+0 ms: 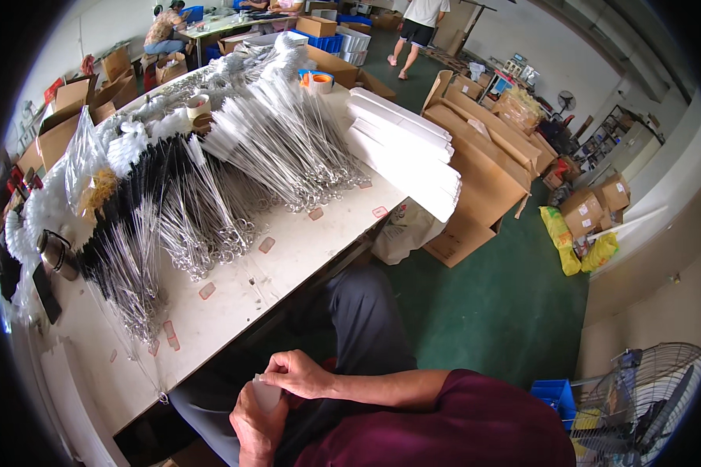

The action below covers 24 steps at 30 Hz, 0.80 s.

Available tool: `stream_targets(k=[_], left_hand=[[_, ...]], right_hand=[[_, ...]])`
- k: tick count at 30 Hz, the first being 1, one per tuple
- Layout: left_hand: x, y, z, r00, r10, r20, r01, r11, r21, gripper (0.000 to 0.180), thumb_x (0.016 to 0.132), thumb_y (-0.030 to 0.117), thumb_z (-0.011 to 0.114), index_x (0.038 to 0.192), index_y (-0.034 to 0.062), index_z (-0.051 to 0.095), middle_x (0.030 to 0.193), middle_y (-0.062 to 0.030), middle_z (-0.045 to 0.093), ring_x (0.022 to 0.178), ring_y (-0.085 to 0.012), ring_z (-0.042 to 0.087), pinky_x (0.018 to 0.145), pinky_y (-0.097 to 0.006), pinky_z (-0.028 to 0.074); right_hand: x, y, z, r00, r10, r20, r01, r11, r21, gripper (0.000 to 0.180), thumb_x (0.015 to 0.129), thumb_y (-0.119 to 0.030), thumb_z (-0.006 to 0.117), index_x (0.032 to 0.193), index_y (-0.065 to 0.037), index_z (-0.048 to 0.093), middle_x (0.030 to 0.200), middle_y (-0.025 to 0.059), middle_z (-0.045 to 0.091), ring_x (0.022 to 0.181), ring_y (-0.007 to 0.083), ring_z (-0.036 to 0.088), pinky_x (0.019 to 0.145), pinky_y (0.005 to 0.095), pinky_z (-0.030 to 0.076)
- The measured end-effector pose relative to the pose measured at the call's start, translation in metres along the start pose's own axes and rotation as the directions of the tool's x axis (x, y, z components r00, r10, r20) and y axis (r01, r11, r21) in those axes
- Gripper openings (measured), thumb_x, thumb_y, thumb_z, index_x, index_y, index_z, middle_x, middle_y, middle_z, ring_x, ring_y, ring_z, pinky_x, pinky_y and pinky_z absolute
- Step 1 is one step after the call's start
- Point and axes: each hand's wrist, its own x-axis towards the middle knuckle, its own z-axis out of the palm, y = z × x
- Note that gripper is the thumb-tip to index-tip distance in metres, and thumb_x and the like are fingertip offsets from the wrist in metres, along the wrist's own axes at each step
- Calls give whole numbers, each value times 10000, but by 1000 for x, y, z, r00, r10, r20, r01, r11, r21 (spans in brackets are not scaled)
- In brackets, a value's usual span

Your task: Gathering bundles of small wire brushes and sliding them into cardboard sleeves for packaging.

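Over my lap, my left hand (255, 428) is closed around a small white flat piece (268, 395), perhaps card or plastic; its exact kind does not show. My right hand (302, 375) pinches the upper edge of the same piece between thumb and fingers. Ahead of my knees, the white table (234, 307) bears dense rows of long wire brushes with looped ends. Some are white-bristled brushes (261, 128), others black-bristled brushes (121, 206). Neither hand touches them.
White flat cardboard pieces (405, 148) overhang the table's right end beside large cardboard boxes (479, 167). Tape rolls (319, 82), a metal flask (57, 255) and a dark phone (45, 294) lie among the brushes. A fan (639, 401) stands lower right. A person (422, 31) walks beyond.
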Motion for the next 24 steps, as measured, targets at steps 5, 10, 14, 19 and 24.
stream_targets(k=[5, 10, 14, 19, 24], left_hand=[[-1, 1, 0, 1000, 15, -17, -16, 999, -45, 408, 739, 227, 831, 1022, 15, 627, 883, -206, 713, 813, -429, 711, 709, -485, 583], [0, 1, 0, 1000, 9, -13, -10, 999, -43, 413, 728, 223, 835, 1018, 16, 624, 875, -209, 709, 806, -427, 710, 708, -484, 582], [-2, -1, -1, 1000, 23, -3, -23, 998, -65, 419, 720, 216, 837, 1022, 17, 626, 887, -214, 708, 807, -430, 710, 708, -486, 583], [-10, -10, -1, 999, 37, -13, -37, 999, -13, 478, 725, 214, 838, 1091, -14, 631, 917, -222, 714, 826, -438, 712, 703, -492, 593], [1, -11, 0, 997, 83, 6, -83, 995, -49, 569, 743, 202, 846, 1212, -31, 623, 1010, -238, 716, 893, -429, 715, 752, -477, 602]], right_hand=[[-2, -5, 1, 999, 48, -14, -46, 990, 133, 221, 962, -160, 738, 855, 24, 679, 785, 36, 695, 731, 57, 607, 636, 258, 512], [-1, 3, 0, 998, 55, -4, -54, 990, 128, 227, 987, -194, 720, 915, 19, 687, 781, 29, 685, 683, 49, 594, 573, 243, 490], [-5, -7, 3, 992, 123, -35, -115, 980, 163, 239, 965, -172, 737, 831, 14, 670, 739, 18, 681, 685, 52, 598, 583, 261, 499], [-11, 5, 16, 981, -158, -112, 147, 984, -102, 234, 986, -177, 710, 857, 11, 661, 741, 70, 688, 675, 93, 642, 582, 291, 510], [-14, -14, 13, 908, -395, -141, 320, 869, -377, 185, 960, -161, 720, 862, -22, 651, 735, 183, 652, 671, 315, 709, 572, 397, 516]])
